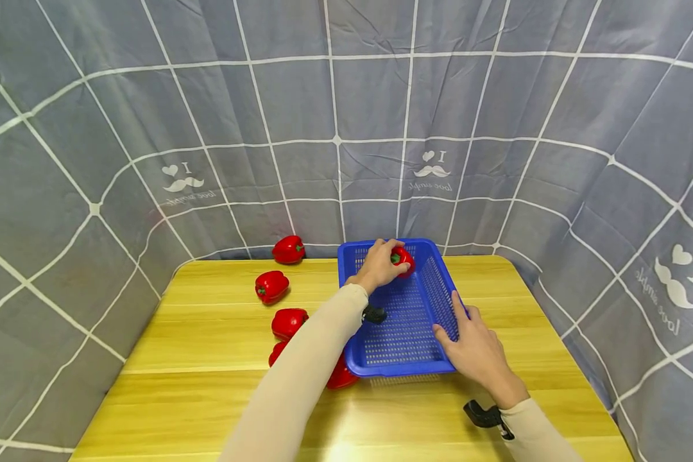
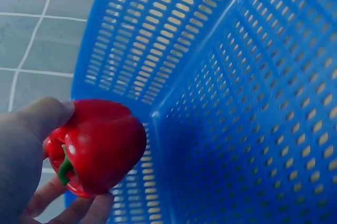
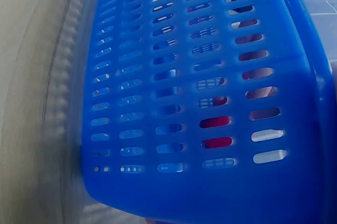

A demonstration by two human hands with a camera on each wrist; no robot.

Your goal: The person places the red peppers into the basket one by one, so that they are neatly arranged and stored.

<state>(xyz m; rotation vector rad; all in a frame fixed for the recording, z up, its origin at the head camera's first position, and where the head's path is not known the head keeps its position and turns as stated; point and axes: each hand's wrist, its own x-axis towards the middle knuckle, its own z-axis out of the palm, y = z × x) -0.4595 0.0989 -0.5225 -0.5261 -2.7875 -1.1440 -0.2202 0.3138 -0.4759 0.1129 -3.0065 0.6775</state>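
Note:
A red bell pepper (image 1: 403, 262) with a green stem is in my left hand (image 1: 381, 264), at the far end of a blue perforated basket (image 1: 401, 327). In the left wrist view the thumb and fingers curl round the pepper (image 2: 108, 145), near the basket's corner. My right hand (image 1: 478, 350) grips the basket's right rim, thumb on the inner side and the other fingers toward the outside. The right wrist view is filled by the basket's outer wall (image 3: 179, 103); spots of red show through its slots.
Several red bell peppers lie on the wooden table (image 1: 208, 346) left of the basket, among them a far one (image 1: 288, 249) and a nearer one (image 1: 342, 375) partly hidden by my left arm and the basket. A grey curtain (image 1: 300, 102) with white lines surrounds the table.

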